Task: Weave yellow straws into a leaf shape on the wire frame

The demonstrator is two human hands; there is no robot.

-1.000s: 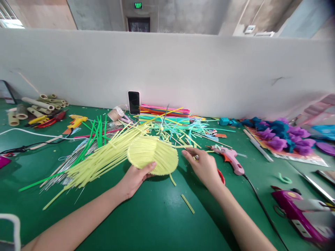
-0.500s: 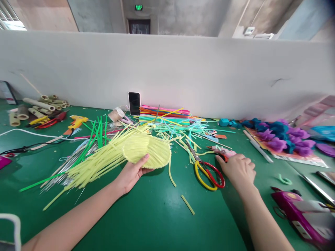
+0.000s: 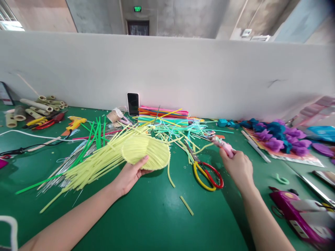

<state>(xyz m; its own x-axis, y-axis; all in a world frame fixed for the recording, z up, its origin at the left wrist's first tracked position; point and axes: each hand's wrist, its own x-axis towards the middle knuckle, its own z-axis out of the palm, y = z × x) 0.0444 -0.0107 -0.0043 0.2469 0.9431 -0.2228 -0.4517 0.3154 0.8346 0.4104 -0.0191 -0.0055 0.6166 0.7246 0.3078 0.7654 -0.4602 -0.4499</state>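
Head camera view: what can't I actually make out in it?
All in the head view:
Left hand: most fingertips, hidden beneath the yellow disc.
Pink glue gun: its handle, covered by the right hand.
Phone-like device, far left: cut off by the picture edge.
Pink object, far right: too blurred to identify.

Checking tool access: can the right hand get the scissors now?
Probably yes: the scissors lie just left of the right hand, nothing visible in between. But that hand holds the pink glue gun, so likely must release it.
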